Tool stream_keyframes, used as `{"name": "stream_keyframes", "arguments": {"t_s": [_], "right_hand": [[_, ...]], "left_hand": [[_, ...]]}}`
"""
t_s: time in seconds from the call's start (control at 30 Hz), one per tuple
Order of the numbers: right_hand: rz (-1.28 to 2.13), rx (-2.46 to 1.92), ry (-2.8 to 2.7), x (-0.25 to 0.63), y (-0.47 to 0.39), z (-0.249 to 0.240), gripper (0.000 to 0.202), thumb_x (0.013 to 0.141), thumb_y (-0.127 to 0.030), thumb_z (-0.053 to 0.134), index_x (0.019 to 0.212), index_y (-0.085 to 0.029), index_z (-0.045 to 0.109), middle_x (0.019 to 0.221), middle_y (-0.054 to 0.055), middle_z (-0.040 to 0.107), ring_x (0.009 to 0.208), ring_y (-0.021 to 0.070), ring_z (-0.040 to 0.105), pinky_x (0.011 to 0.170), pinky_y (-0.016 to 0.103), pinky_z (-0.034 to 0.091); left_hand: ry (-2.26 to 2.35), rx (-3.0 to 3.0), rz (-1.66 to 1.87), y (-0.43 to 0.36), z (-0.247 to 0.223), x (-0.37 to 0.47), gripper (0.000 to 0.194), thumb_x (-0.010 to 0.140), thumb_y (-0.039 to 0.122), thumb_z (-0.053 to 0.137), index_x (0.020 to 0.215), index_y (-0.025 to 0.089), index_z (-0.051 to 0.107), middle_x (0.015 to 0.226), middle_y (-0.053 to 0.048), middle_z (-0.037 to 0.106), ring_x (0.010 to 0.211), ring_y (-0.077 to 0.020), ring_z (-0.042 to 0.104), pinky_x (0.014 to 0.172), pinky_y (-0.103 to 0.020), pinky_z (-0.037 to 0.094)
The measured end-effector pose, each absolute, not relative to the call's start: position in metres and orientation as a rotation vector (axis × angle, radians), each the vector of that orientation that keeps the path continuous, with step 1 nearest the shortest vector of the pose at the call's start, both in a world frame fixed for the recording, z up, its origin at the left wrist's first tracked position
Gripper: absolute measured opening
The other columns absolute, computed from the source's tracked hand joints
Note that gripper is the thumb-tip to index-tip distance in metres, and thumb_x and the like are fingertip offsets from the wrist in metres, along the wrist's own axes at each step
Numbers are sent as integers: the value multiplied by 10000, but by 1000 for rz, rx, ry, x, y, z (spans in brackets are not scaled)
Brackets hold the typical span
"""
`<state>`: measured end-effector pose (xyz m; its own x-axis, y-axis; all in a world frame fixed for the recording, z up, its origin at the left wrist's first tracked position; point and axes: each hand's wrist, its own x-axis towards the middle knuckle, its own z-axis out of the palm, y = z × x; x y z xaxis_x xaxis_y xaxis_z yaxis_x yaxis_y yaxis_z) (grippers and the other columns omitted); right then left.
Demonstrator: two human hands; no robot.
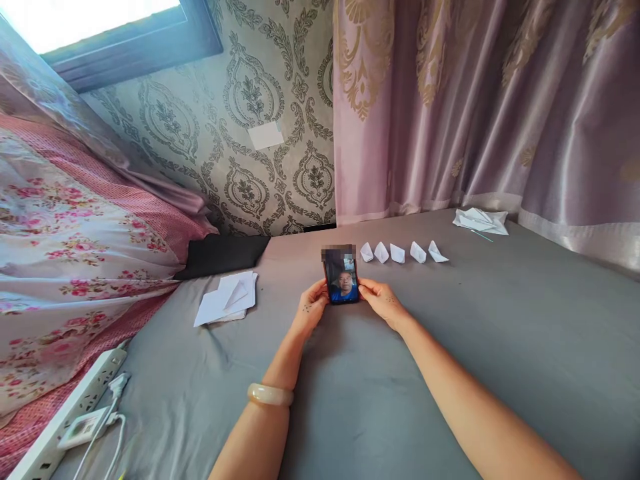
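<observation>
A smartphone (pixel 343 275) stands upright between my two hands, its lit screen facing me with a person in a blue top on it. My left hand (pixel 313 308) grips its left lower edge. On the opposite edge, the fingers of my right hand (pixel 383 300) are closed on it as well. Just beyond my right hand, several small folded white paper pieces (pixel 397 253) stand in a row. To the left of my left hand lies a stack of white paper sheets (pixel 225 300), with a folded piece on top.
A grey sheet (pixel 450 347) covers the surface. At left are a white power strip (pixel 75 413) with plugs and cables, and a black cloth (pixel 223 255). More folded white paper (pixel 480 219) lies at back right, below the pink curtain (pixel 450 113). Patterned wallpaper (pixel 260 173) is behind.
</observation>
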<state>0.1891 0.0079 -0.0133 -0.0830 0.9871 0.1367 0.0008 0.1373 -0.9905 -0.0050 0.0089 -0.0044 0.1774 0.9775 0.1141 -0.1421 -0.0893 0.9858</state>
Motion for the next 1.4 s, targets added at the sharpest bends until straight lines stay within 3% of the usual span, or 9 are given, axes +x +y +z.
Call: {"name": "stream_keyframes", "arguments": {"t_s": [0.27, 1.4], "right_hand": [[1160, -1087, -1340, 189, 7, -10, 368, 817, -344, 604, 1153, -237, 708, 1204, 25, 702, 1173, 250, 625, 1088, 464, 399], [1229, -1058, -1324, 190, 9, -13, 411, 807, -355, 615, 1185, -212, 690, 1180, 39, 716, 1114, 248, 652, 1063, 454, 421]], "left_hand": [[932, 1282, 1190, 4, 3, -6, 464, 721, 154, 593, 1180, 155, 665, 1061, -82, 738, 946, -212, 673, 875, -340, 507], [927, 1295, 1183, 6, 0, -7, 474, 746, 218, 635, 1214, 144, 644, 1082, -99, 731, 965, -220, 671, 859, -325, 504]]}}
